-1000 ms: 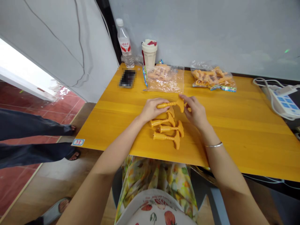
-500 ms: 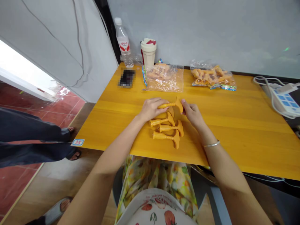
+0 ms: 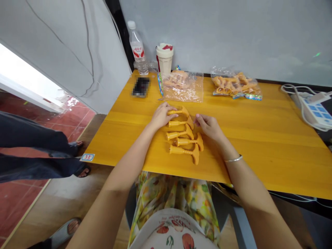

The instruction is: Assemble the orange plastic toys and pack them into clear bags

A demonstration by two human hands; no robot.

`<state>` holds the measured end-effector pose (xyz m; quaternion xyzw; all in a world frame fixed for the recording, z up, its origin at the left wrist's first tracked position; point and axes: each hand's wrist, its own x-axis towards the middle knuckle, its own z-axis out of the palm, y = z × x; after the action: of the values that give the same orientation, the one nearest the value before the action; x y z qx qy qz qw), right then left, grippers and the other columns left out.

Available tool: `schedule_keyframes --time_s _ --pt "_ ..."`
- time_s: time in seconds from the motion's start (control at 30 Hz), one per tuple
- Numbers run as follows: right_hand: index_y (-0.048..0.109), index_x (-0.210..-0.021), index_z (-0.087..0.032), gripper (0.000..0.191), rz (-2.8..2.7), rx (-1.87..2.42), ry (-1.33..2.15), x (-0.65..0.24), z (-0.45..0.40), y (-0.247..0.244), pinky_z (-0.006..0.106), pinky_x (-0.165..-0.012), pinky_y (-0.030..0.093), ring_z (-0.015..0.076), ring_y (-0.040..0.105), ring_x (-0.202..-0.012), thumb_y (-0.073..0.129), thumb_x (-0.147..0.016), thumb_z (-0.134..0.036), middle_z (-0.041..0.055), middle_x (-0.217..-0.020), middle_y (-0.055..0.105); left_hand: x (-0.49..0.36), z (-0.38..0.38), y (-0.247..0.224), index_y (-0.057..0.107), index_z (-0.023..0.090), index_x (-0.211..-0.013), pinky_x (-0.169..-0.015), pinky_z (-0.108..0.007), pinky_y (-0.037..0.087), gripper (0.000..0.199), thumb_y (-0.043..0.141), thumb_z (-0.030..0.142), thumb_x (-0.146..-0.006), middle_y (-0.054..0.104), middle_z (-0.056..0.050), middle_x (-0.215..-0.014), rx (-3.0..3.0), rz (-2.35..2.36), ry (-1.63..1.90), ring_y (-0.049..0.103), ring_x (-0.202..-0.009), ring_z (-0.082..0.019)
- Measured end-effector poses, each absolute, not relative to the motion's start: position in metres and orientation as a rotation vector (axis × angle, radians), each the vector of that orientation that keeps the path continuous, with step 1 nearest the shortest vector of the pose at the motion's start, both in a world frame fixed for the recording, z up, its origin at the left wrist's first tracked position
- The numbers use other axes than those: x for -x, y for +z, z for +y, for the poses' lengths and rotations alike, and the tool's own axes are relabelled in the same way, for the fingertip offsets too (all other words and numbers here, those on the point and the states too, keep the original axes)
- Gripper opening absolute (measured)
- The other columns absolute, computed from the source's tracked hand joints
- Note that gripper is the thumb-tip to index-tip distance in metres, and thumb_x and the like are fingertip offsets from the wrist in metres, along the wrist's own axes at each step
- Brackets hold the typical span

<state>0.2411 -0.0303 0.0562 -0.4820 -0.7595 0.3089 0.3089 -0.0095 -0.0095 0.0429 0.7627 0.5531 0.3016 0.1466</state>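
Note:
My left hand (image 3: 162,116) is closed around the grip end of an orange T-shaped plastic piece (image 3: 183,110), low over the table at the far end of a row. Several matching pieces lie below it, including a ribbed one (image 3: 177,123) right beside my left fingers and a nearest one (image 3: 178,150) toward the table's front edge. Their curved crossbars point right. To the right of the row, my right hand (image 3: 209,125) rests with its fingers curled together, apart from the pieces. Nothing shows in it.
Two clear bags (image 3: 193,88) (image 3: 236,86) with orange pieces lie at the back. A bottle (image 3: 138,52), a lidded cup (image 3: 164,60) and a blurred phone (image 3: 140,86) stand or lie back left. A power strip (image 3: 317,110) with cables sits right. Another person's legs (image 3: 38,145) are at left.
My left hand has moved left and slightly away with the T-shaped piece, uncovering another piece below. My right hand has come off its crossbar and drawn slightly left and nearer.

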Motion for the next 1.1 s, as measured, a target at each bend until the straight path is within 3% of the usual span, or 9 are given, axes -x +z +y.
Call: schedule_keyframes --time_s 0.43,0.57,0.7,0.8,0.87,0.97,1.1 --pt "0.068 -0.084 -0.019 0.051 -2.147 1.283 0.747 -0.239 -0.032 0.056 0.03 -0.067 0.043 0.0178 0.059 -0.066 0.038 -0.098 -0.057 0.0031 -0.071 0.066 0.009 -0.001 0.034 0.073 0.02 -0.112 -0.099 -0.038 0.046 0.032 0.075 0.032 -0.082 0.07 -0.008 -0.104 -2.099 1.507 0.857 0.062 -0.103 -0.023" --pt "0.067 -0.089 -0.02 0.048 -2.109 1.244 0.614 -0.241 -0.026 0.049 0.034 -0.076 0.047 0.0218 0.062 -0.079 0.041 -0.097 -0.059 0.0074 -0.086 0.07 0.01 -0.008 0.046 0.072 0.021 -0.113 -0.103 -0.039 0.044 0.033 0.07 0.038 -0.086 0.069 -0.007 -0.11 -2.121 1.548 0.963 0.06 -0.11 -0.023" --pt "0.067 -0.099 -0.02 0.047 -2.049 1.193 0.486 -0.246 -0.016 0.039 0.042 -0.091 0.047 0.0265 0.062 -0.098 0.041 -0.096 -0.06 0.0119 -0.1 0.07 -0.006 -0.039 0.071 0.065 0.026 -0.127 -0.116 -0.052 0.03 0.054 0.067 0.057 -0.083 0.058 -0.009 -0.136 -2.367 1.458 0.781 0.047 -0.132 -0.032" --pt "0.067 -0.111 -0.02 0.05 -2.044 1.239 0.468 -0.251 -0.01 0.034 0.046 -0.102 0.044 0.0283 0.06 -0.11 0.04 -0.096 -0.06 0.0137 -0.112 0.069 -0.028 -0.069 0.083 0.05 0.035 -0.144 -0.119 -0.067 0.003 0.084 0.07 0.071 -0.071 0.033 -0.007 -0.16 -2.532 1.214 0.383 0.017 -0.15 -0.043" --pt "0.064 -0.122 -0.019 0.054 -2.068 1.268 0.484 -0.254 -0.008 0.032 0.048 -0.107 0.041 0.029 0.058 -0.118 0.039 -0.097 -0.06 0.0147 -0.122 0.067 -0.039 -0.082 0.084 0.043 0.036 -0.149 -0.115 -0.072 -0.007 0.096 0.07 0.075 -0.066 0.022 -0.007 -0.165 -2.543 1.126 0.176 0.004 -0.151 -0.047" --pt "0.056 -0.138 -0.02 0.06 -2.145 1.256 0.536 -0.254 -0.009 0.031 0.048 -0.116 0.034 0.0287 0.049 -0.133 0.036 -0.097 -0.059 0.0137 -0.14 0.058 -0.044 -0.086 0.079 0.04 0.037 -0.15 -0.112 -0.074 -0.01 0.099 0.069 0.077 -0.065 0.017 -0.007 -0.166 -2.525 1.111 0.035 -0.003 -0.151 -0.049" --pt "0.043 -0.151 -0.024 0.064 -2.309 1.289 0.669 -0.246 -0.018 0.032 0.055 -0.122 0.02 0.0289 0.027 -0.15 0.028 -0.1 -0.059 0.0095 -0.158 0.039 -0.033 -0.073 0.073 0.044 0.038 -0.148 -0.111 -0.074 -0.012 0.092 0.068 0.075 -0.067 0.016 -0.005 -0.166 -2.521 1.15 0.039 -0.003 -0.151 -0.048"
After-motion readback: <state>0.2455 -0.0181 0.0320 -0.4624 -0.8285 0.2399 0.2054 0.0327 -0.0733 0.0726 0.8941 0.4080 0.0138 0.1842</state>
